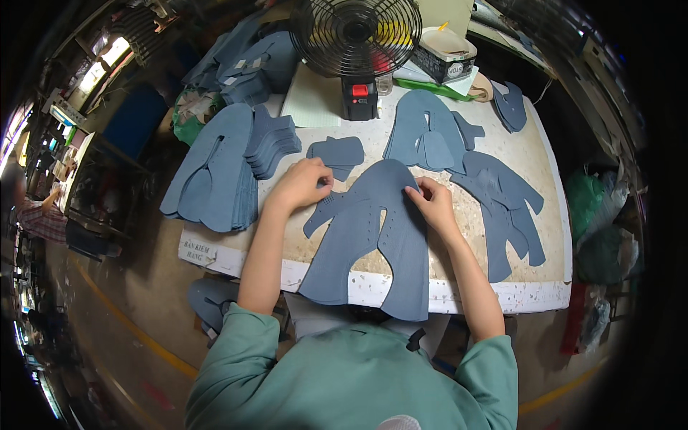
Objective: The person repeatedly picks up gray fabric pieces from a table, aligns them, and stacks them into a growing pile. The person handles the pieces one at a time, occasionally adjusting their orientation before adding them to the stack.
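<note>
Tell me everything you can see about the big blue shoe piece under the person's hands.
The blue shoe piece is a flat, matte, suede-like cutout, rounded at its far end and split into two long legs, with rows of small punched holes. It lies flat on the worn white table, its legs overhanging the near edge. The left hand pinches its left wing; the right hand presses its right upper edge.

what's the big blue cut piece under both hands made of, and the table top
Blue cut piece: seemingly suede or a similar synthetic, matte and nappy, flexible, with punched perforations. Table top: a hard board, pale and mottled with wear, white-painted front edge; exact material unclear.
</note>
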Demonstrator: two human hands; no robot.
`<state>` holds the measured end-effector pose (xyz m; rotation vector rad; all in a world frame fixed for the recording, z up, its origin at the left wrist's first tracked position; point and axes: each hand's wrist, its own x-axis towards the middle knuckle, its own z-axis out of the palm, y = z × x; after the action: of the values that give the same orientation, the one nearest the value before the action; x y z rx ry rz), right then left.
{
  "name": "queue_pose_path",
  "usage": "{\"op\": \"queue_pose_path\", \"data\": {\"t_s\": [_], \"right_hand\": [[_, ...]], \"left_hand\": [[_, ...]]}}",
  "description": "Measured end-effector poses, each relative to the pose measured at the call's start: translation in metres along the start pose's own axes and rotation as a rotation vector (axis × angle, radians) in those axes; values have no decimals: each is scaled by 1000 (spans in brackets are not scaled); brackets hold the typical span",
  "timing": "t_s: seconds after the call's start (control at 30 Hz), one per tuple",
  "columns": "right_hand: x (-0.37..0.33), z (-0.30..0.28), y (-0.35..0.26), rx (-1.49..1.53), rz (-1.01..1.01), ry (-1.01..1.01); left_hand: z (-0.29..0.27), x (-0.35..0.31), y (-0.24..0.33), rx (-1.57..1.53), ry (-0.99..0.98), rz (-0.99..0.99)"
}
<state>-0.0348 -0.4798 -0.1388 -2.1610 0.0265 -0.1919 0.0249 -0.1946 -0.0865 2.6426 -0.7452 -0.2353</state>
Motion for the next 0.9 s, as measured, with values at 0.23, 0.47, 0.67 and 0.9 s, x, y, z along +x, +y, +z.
{"op": "queue_pose_path", "data": {"t_s": [0.23, 0.47, 0.67, 0.9], "right_hand": [[-9, -9, -33, -16, -133, 184], [-24, -97, -82, 238, -353, 558], [-63, -140, -115, 530, -403, 431], [-58, -133, -89, 681, -217, 350]], "left_hand": [[12, -2, 6, 190, -180, 78], [12, 9, -14, 136, 524, -92], [48, 46, -22, 73, 477, -126], [53, 39, -25, 127, 401, -128]]}}
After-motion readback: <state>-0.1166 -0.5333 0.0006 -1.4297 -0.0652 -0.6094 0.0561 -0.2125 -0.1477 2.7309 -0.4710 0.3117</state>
